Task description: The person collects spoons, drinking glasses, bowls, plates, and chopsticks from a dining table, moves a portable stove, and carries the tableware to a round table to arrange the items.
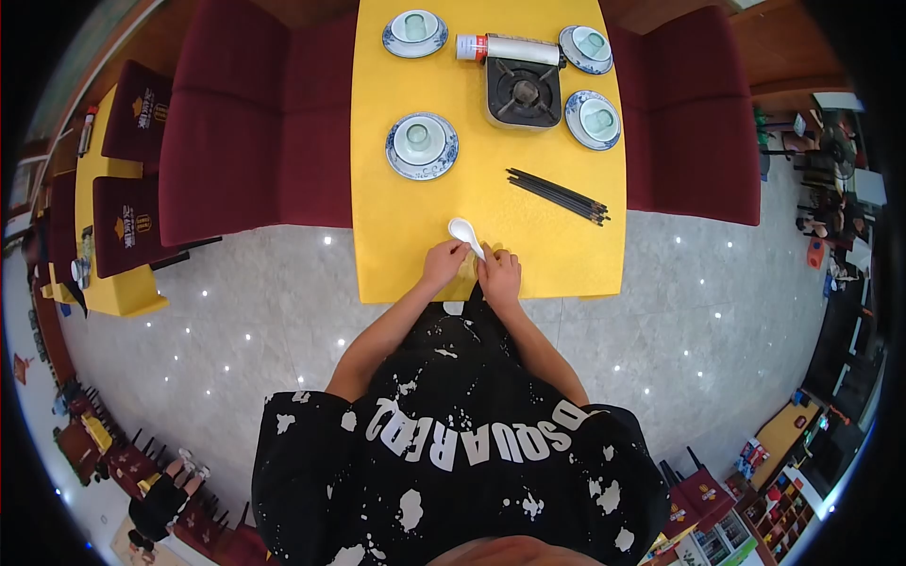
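The person in the black shirt [510, 495] has both hands at the near edge of the yellow bench [557, 259], and between them there is a white spoon [462, 229]. The left hand [446, 262] pinches it with the fingertips near the neck, just below the bowl part, and the right hand [500, 274] grasps it by the end of the handle. The spoon is tilted a little to the left, with its wide part pointing away from the body.

To the right, and a little farther, a bundle of dark chopsticks [559, 196] lies slantwise on the bench, apart from the fingers. Behind it I see a black stove [525, 91], with a can [470, 47] lying along its far side. Around these stand four blue-patterned plates [425, 174], two on each side; each one carries a white bowl [436, 151] with a greenish cup [418, 136] in it. Dark red seats [321, 123] are placed along the left and right sides of the bench
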### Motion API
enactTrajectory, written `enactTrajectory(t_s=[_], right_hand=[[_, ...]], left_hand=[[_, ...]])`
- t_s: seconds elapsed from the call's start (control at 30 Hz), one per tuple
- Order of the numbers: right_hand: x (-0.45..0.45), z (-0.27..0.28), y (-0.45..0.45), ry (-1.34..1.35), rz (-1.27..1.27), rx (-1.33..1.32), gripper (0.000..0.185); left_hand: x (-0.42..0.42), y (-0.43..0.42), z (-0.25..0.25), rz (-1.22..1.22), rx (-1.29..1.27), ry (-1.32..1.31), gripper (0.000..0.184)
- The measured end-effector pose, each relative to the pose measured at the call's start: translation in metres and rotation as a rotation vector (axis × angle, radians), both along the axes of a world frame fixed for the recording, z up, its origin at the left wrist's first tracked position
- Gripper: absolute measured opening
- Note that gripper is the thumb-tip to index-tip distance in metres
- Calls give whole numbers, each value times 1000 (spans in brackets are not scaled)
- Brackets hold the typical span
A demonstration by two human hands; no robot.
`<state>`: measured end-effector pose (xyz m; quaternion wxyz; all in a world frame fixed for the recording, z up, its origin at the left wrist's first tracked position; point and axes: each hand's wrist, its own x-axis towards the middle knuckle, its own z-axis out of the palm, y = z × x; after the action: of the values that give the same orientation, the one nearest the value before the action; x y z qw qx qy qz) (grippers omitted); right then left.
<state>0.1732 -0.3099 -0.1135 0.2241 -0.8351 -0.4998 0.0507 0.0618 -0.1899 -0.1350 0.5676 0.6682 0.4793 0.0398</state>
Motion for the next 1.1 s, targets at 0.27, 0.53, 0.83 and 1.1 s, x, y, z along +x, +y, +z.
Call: enactTrajectory(t_s=[0.27,0.53,0.83,1.1], right_hand=[[-6,-2,6,38,-25,29,35],[1,-11,6,127,-40,92,31],[1,-18,4,78,-35,40,36],[0,-19,7,89,-64,-5,38]], left_hand=[[-5,3,-1,-13,-24,-17,34],[-32,12,-1,0,-37,1,35],[-60,19,-12,98,-260,-70,32],[-65,30,-28,216,-555,-157,32]])
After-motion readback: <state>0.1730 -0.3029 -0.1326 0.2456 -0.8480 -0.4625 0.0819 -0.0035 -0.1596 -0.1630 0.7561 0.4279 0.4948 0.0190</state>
